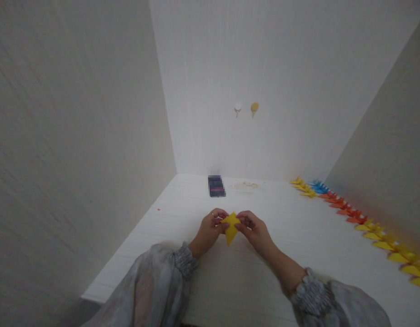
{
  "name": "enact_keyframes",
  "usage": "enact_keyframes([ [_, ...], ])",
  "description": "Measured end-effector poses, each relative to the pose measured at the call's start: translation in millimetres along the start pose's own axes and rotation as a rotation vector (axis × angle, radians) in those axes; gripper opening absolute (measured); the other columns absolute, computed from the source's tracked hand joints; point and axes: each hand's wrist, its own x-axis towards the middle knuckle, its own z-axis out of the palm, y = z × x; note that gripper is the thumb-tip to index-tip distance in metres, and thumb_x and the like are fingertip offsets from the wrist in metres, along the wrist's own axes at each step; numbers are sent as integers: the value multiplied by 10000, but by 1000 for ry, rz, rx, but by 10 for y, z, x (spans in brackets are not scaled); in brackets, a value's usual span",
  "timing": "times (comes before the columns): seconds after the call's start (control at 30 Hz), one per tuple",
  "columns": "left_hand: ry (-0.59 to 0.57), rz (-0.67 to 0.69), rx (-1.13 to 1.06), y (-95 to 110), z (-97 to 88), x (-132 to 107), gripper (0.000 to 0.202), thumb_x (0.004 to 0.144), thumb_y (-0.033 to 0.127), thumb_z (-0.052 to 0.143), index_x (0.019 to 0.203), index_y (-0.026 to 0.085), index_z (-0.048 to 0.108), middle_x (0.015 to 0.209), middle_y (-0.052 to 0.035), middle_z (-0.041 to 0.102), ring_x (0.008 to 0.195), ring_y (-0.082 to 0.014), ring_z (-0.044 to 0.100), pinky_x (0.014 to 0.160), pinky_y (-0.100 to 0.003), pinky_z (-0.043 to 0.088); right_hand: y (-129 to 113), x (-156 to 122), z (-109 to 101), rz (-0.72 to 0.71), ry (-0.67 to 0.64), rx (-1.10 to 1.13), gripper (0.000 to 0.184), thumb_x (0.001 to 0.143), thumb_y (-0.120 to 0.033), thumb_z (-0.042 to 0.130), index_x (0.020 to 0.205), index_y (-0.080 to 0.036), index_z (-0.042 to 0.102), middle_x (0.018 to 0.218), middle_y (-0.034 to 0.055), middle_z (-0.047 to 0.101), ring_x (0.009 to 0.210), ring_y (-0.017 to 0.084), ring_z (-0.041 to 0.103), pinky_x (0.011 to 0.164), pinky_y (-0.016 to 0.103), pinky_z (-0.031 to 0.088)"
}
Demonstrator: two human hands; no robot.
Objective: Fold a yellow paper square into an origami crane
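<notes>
A folded piece of yellow origami paper (pixel 232 225), kite-like with its long point toward me, is held up between my two hands over the white table. My left hand (pixel 213 225) pinches its left corner, thumb in front and a ring on one finger. On the other side my right hand (pixel 251 227) grips the right corner between thumb and fingers. Parts of the fingertips behind the paper are hidden.
Rows of folded paper cranes line the table's right side: yellow (pixel 303 187), blue (pixel 319 186), orange-red (pixel 344 208) and more yellow (pixel 394 247). A dark blurred-out object (pixel 216 186) lies near the back wall. Two hooks (pixel 254 107) hang there. Walls enclose both sides.
</notes>
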Motion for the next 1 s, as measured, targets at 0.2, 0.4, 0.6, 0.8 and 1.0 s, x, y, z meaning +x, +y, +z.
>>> enact_keyframes([
  [0.2, 13, 25, 53, -31, 3, 8, 271, 622, 243, 635, 847, 163, 506, 810, -9, 491, 680, -108, 540, 548, -222, 474, 22, 13, -19, -35, -26, -184, 150, 698, -249, 553, 834, -199, 511, 644, -20, 519, 560, 106, 478, 517, 224, 407],
  [0.4, 73, 9, 57, -62, 9, 29, 337, 594, 232, 656, 877, 170, 484, 816, 0, 456, 655, -95, 530, 527, -224, 474, 19, 4, -19, -40, -61, -248, 153, 706, -246, 540, 850, -193, 534, 635, -14, 530, 549, 113, 486, 503, 227, 405],
  [0.6, 80, -61, -85, -86, 26, 43, 418, 557, 203, 678, 893, 176, 431, 803, 18, 446, 619, -80, 536, 560, -246, 476, -2, -5, -1, -21, -44, -191, 81, 726, -274, 517, 746, -196, 524, 630, -12, 536, 537, 119, 528, 506, 246, 447],
  [0.8, 69, -54, -147, -49, 19, 22, 446, 555, 143, 673, 920, 183, 419, 821, 17, 472, 686, -92, 558, 631, -238, 443, 70, 8, -17, -48, -128, -152, 142, 697, -265, 571, 819, -193, 582, 749, 12, 567, 659, 133, 549, 579, 253, 467],
  [1.0, 49, -63, -168, -50, 35, 22, 467, 541, 148, 690, 925, 172, 426, 880, -17, 511, 769, -123, 556, 700, -273, 443, 112, 1, -15, -51, -127, -57, 174, 729, -245, 542, 882, -198, 610, 795, 28, 561, 658, 130, 560, 570, 264, 489],
])
